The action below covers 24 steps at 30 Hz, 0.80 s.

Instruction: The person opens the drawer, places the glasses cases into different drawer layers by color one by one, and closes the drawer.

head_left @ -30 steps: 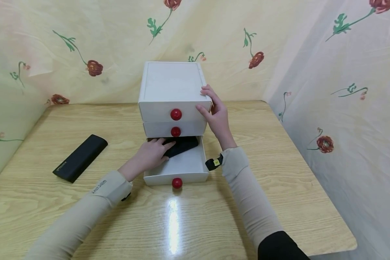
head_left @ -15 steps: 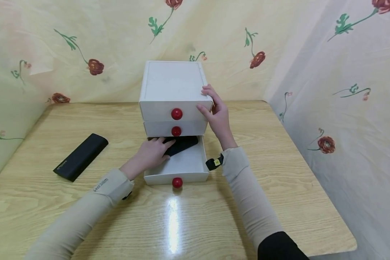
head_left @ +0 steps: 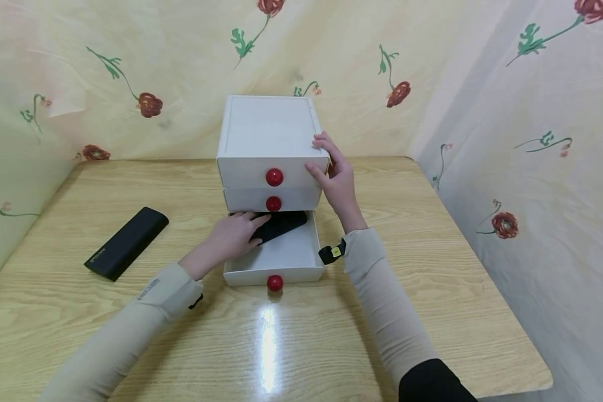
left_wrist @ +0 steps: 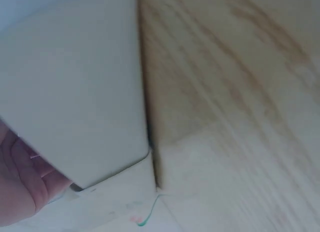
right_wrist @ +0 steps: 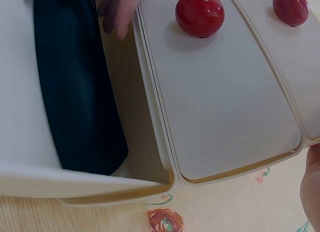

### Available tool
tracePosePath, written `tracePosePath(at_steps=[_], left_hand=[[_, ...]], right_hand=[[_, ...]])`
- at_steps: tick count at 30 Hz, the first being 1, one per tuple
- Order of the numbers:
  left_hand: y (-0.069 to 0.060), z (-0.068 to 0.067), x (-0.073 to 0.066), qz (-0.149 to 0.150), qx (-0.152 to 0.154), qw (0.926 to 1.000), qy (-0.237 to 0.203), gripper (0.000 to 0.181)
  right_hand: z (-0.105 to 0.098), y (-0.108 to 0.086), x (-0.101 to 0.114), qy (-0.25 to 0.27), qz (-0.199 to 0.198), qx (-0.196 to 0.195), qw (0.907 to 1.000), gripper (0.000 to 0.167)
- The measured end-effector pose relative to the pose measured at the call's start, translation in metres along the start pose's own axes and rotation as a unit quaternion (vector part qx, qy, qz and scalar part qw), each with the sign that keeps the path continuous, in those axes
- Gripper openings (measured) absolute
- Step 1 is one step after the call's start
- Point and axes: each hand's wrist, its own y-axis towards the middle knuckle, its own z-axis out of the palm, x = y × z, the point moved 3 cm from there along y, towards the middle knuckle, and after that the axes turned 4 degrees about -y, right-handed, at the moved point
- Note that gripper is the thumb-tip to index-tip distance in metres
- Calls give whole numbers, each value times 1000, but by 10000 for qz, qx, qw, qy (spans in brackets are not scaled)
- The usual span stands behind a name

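A white three-drawer cabinet (head_left: 271, 128) with red knobs stands on the table; its bottom drawer (head_left: 301, 251) is pulled out. Inside that drawer lies a black oblong case (head_left: 283, 226), slanted, its left part covered by my left hand (head_left: 231, 237). The left hand's thumb lies at the case's near edge and its fingers reach across it; some fingertips are hidden under the middle drawer. In the right wrist view those fingers (right_wrist: 122, 14) are blurred beside the case (right_wrist: 80, 87). My right hand (head_left: 338, 181) grips the cabinet's upper right corner, thumb on the front, fingers over the top edge.
A second black oblong case (head_left: 127, 244) with small lettering lies on the wooden table (head_left: 432, 268), left of the cabinet. Flower-printed cloth (head_left: 191, 84) hangs behind the table and along its sides. The top drawer's red knob (head_left: 274, 177) juts out in front.
Almost nothing differs: the left wrist and sleeve shift slightly left. Both hands keep their places on the case and the cabinet.
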Motion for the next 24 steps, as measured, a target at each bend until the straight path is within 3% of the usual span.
tracePosePath(at_steps=[10,17,24], left_hand=[[-17,-20,4,35,-318,9959,-842,52],[-31,-26,12,-51,-442,9942,-974,51],[-50,-34,29,-297,-616,9934,-925,47]], right_hand=[[0,1,0,-33,-27,1,10000,38],[-1,1,0,-61,78,6,10000,39],[-1,-1,7,-91,223,60,9997,40]])
